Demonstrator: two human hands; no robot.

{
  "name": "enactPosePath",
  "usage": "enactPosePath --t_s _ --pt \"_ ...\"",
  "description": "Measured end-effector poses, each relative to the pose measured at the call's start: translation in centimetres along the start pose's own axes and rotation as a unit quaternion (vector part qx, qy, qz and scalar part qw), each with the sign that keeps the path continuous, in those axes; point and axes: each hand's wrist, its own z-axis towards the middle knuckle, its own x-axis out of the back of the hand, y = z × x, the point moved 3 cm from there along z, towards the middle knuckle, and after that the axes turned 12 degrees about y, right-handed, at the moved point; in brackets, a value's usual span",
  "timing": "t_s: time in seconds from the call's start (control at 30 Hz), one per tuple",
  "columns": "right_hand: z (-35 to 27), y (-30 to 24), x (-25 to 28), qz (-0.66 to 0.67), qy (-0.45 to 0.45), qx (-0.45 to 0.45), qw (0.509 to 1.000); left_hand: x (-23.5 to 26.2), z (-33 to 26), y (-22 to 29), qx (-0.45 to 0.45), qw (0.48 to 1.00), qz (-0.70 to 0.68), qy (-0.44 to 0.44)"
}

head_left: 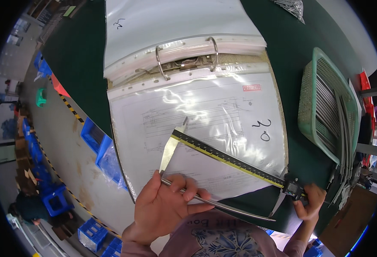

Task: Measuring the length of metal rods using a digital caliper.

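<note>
My left hand point(165, 204) holds a thin metal rod point(235, 209) near its left end, with the fingers wrapped round it. The fixed jaw of a long digital caliper point(225, 157) meets that rod end by my fingertips. At the other end, my right hand point(310, 201) grips the caliper's sliding head, whose jaw points down close to the rod's right end. Whether that jaw touches the rod I cannot tell. Beneath the caliper lies an open ring binder point(261, 145) with a drawing in a clear plastic sleeve.
A green plastic basket point(307, 107) full of metal rods point(332, 111) stands to the right on the dark green table point(278, 25). A clear bag of small metal parts point(292, 7) lies at the far right. Blue bins point(92, 137) sit on the left, below the table's edge.
</note>
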Motion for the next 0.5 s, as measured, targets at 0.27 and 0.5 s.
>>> enactPosePath --t_s 0.27,0.5 --pt "-3.0 1.8 -1.1 -0.023 0.028 -0.042 0.998 -0.6 3.4 -0.3 0.045 0.999 0.030 -0.009" --pt "-4.7 3.6 -1.0 -0.009 0.019 -0.097 0.995 -1.8 5.5 -1.4 0.058 0.997 0.041 -0.033"
